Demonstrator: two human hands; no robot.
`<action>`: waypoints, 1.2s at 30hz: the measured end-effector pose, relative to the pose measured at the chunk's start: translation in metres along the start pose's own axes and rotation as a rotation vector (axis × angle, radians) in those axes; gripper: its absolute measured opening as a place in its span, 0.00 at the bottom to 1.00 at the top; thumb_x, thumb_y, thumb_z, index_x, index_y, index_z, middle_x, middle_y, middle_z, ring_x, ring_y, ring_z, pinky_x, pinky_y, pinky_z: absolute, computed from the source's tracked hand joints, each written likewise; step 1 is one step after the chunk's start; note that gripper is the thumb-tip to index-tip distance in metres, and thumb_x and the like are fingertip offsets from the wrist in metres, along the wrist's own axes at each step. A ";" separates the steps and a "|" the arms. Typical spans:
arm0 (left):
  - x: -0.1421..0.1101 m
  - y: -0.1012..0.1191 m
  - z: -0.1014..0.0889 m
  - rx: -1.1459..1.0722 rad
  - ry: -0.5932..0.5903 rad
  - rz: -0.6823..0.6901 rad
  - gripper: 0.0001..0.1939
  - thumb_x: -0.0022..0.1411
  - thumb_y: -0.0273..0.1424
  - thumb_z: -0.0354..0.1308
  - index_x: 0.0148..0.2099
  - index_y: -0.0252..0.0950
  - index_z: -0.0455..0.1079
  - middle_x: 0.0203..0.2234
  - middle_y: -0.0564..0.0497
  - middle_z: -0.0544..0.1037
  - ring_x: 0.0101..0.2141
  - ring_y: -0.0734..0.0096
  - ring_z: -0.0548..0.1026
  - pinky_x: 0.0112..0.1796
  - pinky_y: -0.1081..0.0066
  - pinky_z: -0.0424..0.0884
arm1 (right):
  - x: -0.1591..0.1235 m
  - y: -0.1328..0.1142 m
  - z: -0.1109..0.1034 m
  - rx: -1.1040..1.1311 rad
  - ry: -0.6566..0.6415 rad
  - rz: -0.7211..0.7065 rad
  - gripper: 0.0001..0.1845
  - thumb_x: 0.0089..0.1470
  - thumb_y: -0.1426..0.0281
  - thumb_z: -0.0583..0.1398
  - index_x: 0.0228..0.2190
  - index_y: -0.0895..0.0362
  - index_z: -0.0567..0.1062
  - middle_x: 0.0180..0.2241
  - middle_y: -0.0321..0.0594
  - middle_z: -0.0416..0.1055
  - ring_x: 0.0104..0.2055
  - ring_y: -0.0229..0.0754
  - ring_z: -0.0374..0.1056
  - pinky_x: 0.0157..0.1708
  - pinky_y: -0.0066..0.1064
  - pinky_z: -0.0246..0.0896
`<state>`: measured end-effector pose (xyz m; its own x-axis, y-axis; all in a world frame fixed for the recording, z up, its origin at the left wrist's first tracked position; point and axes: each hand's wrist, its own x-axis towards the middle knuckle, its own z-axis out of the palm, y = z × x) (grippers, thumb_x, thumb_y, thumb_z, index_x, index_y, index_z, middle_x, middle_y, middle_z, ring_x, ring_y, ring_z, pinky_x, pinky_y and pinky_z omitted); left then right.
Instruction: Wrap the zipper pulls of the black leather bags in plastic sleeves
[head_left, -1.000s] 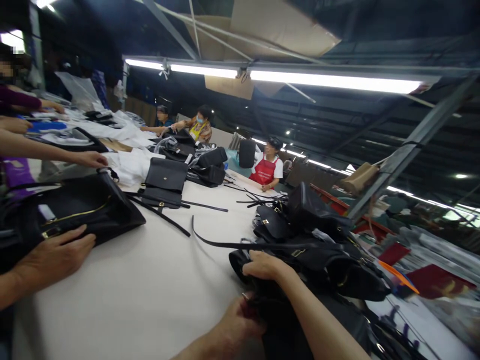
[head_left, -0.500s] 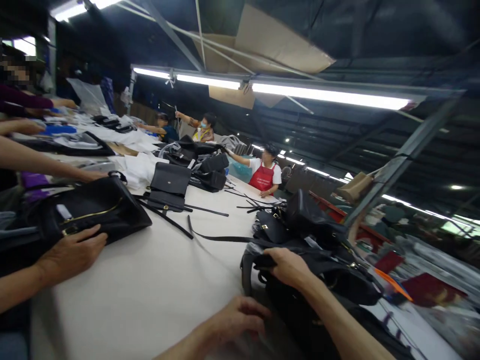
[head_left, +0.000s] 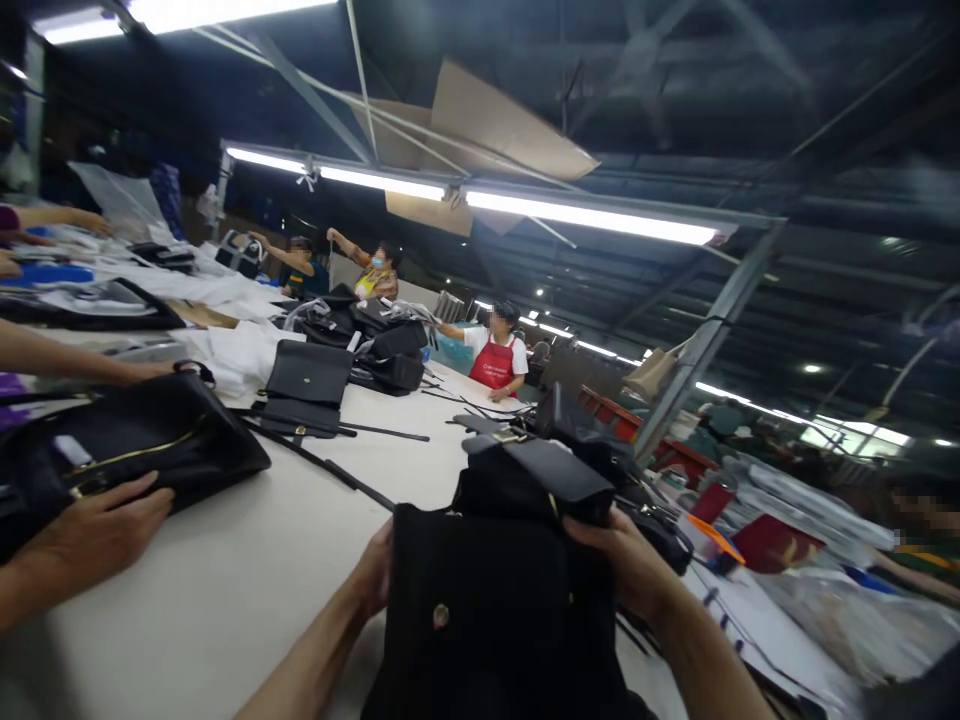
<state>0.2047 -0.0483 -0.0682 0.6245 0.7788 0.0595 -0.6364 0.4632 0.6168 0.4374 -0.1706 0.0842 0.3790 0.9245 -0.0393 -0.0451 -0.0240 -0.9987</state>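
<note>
Lower centre of the frame: a black flap bag (head_left: 495, 620), held upright between the left hand (head_left: 375, 568) on its left edge and the right hand (head_left: 634, 565) gripping its upper right. It looks light, soft, likely to sag; both side edges seem the best hold.

red apron (head_left: 493, 363) across table (head_left: 247, 560); fluorescent lights (head_left: 592, 217) overhead
</note>
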 end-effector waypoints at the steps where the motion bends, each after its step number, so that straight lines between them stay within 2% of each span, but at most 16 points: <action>1: -0.001 0.003 -0.003 0.018 -0.022 0.002 0.22 0.58 0.47 0.60 0.40 0.31 0.76 0.29 0.46 0.81 0.35 0.59 0.78 0.43 0.63 0.70 | 0.000 0.017 -0.002 0.020 0.023 0.012 0.22 0.31 0.68 0.75 0.31 0.56 0.76 0.24 0.36 0.78 0.24 0.45 0.74 0.24 0.33 0.70; 4: -0.001 0.005 -0.008 0.101 -0.104 0.006 0.25 0.58 0.52 0.57 0.41 0.33 0.75 0.32 0.47 0.80 0.36 0.62 0.77 0.44 0.65 0.68 | 0.001 0.053 -0.019 0.078 0.138 0.031 0.20 0.34 0.64 0.74 0.30 0.53 0.73 0.21 0.33 0.77 0.19 0.43 0.72 0.19 0.31 0.68; 7: -0.003 0.000 -0.003 0.181 -0.189 0.017 0.27 0.56 0.54 0.58 0.43 0.35 0.75 0.34 0.48 0.80 0.39 0.63 0.75 0.47 0.66 0.65 | 0.002 0.068 -0.042 0.075 0.207 0.040 0.20 0.35 0.65 0.74 0.31 0.54 0.75 0.22 0.36 0.78 0.22 0.45 0.74 0.20 0.33 0.70; 11: -0.015 -0.005 0.014 0.295 -0.301 0.051 0.28 0.55 0.53 0.59 0.47 0.34 0.74 0.40 0.47 0.78 0.45 0.58 0.72 0.50 0.65 0.62 | -0.001 0.079 -0.060 0.012 0.214 0.016 0.25 0.37 0.60 0.73 0.37 0.57 0.76 0.31 0.44 0.81 0.33 0.53 0.78 0.30 0.41 0.75; 14: -0.027 -0.007 0.024 0.505 -0.359 0.111 0.32 0.53 0.53 0.61 0.51 0.35 0.70 0.44 0.46 0.76 0.47 0.55 0.71 0.50 0.62 0.62 | -0.001 0.089 -0.061 -0.074 0.257 -0.027 0.28 0.41 0.55 0.70 0.41 0.56 0.74 0.37 0.44 0.81 0.41 0.53 0.77 0.42 0.41 0.74; 17: -0.035 -0.009 0.029 0.755 -0.295 0.161 0.32 0.51 0.51 0.64 0.51 0.36 0.68 0.44 0.47 0.75 0.48 0.53 0.70 0.49 0.63 0.64 | 0.005 0.098 -0.058 -0.233 0.325 -0.064 0.27 0.46 0.52 0.65 0.43 0.56 0.72 0.43 0.45 0.79 0.48 0.51 0.75 0.49 0.39 0.70; 19: -0.036 -0.010 0.033 0.826 -0.230 0.182 0.30 0.52 0.46 0.65 0.52 0.37 0.67 0.46 0.47 0.75 0.49 0.53 0.70 0.49 0.63 0.64 | 0.010 0.099 -0.056 -0.382 0.368 -0.082 0.25 0.49 0.51 0.62 0.41 0.57 0.73 0.45 0.48 0.78 0.51 0.54 0.72 0.51 0.41 0.67; 22: -0.036 -0.011 0.040 0.794 -0.165 0.189 0.27 0.54 0.37 0.64 0.55 0.38 0.63 0.48 0.46 0.75 0.49 0.56 0.71 0.50 0.63 0.65 | 0.017 0.093 -0.051 -0.620 0.439 -0.119 0.24 0.52 0.54 0.58 0.42 0.59 0.74 0.47 0.56 0.76 0.58 0.63 0.65 0.56 0.52 0.59; 25: -0.036 -0.014 0.046 0.686 -0.151 0.148 0.24 0.55 0.29 0.61 0.54 0.38 0.62 0.46 0.46 0.77 0.46 0.59 0.74 0.47 0.64 0.68 | 0.024 0.074 -0.036 -0.821 0.495 -0.227 0.29 0.56 0.60 0.53 0.53 0.66 0.66 0.59 0.64 0.62 0.67 0.64 0.47 0.63 0.57 0.41; 27: -0.036 -0.015 0.048 0.616 -0.175 0.128 0.24 0.55 0.26 0.60 0.54 0.38 0.62 0.45 0.47 0.78 0.45 0.60 0.74 0.45 0.65 0.69 | 0.027 0.055 -0.020 -0.922 0.438 -0.324 0.31 0.59 0.62 0.48 0.58 0.68 0.60 0.64 0.62 0.53 0.68 0.58 0.43 0.65 0.51 0.36; 28: -0.036 -0.015 0.048 0.589 -0.191 0.124 0.24 0.55 0.25 0.59 0.54 0.38 0.62 0.45 0.48 0.78 0.45 0.61 0.74 0.45 0.65 0.69 | 0.029 0.045 -0.010 -0.965 0.361 -0.363 0.30 0.60 0.62 0.47 0.58 0.67 0.61 0.64 0.59 0.54 0.68 0.55 0.46 0.65 0.48 0.38; 31: -0.036 -0.015 0.046 0.531 -0.221 0.107 0.24 0.54 0.26 0.61 0.53 0.38 0.63 0.44 0.48 0.78 0.44 0.61 0.75 0.44 0.65 0.69 | 0.035 0.019 0.020 -1.072 0.006 -0.403 0.24 0.60 0.57 0.50 0.49 0.56 0.73 0.54 0.46 0.72 0.58 0.50 0.64 0.58 0.38 0.53; 33: -0.036 -0.013 0.045 0.497 -0.205 0.089 0.25 0.54 0.27 0.62 0.54 0.39 0.62 0.43 0.48 0.78 0.42 0.61 0.75 0.41 0.66 0.69 | 0.037 0.007 0.034 -1.132 -0.183 -0.372 0.20 0.56 0.53 0.56 0.41 0.52 0.78 0.44 0.41 0.77 0.49 0.49 0.70 0.50 0.35 0.61; 34: -0.037 -0.013 0.044 0.487 -0.189 0.080 0.26 0.53 0.27 0.62 0.54 0.39 0.62 0.42 0.48 0.78 0.41 0.62 0.76 0.41 0.66 0.69 | 0.038 0.003 0.039 -1.160 -0.232 -0.349 0.20 0.52 0.52 0.60 0.39 0.53 0.78 0.41 0.41 0.78 0.45 0.49 0.72 0.46 0.35 0.62; 36: -0.038 -0.011 0.044 0.483 -0.155 0.068 0.28 0.52 0.27 0.63 0.55 0.40 0.61 0.41 0.48 0.78 0.39 0.62 0.76 0.40 0.66 0.69 | 0.036 -0.001 0.045 -1.218 -0.235 -0.311 0.23 0.45 0.54 0.66 0.39 0.55 0.76 0.39 0.45 0.77 0.42 0.52 0.71 0.42 0.37 0.62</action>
<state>0.2084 -0.1014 -0.0428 0.6719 0.7116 0.2054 -0.4191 0.1367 0.8976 0.4096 -0.1205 0.0854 0.0435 0.9956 0.0828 0.9351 -0.0114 -0.3541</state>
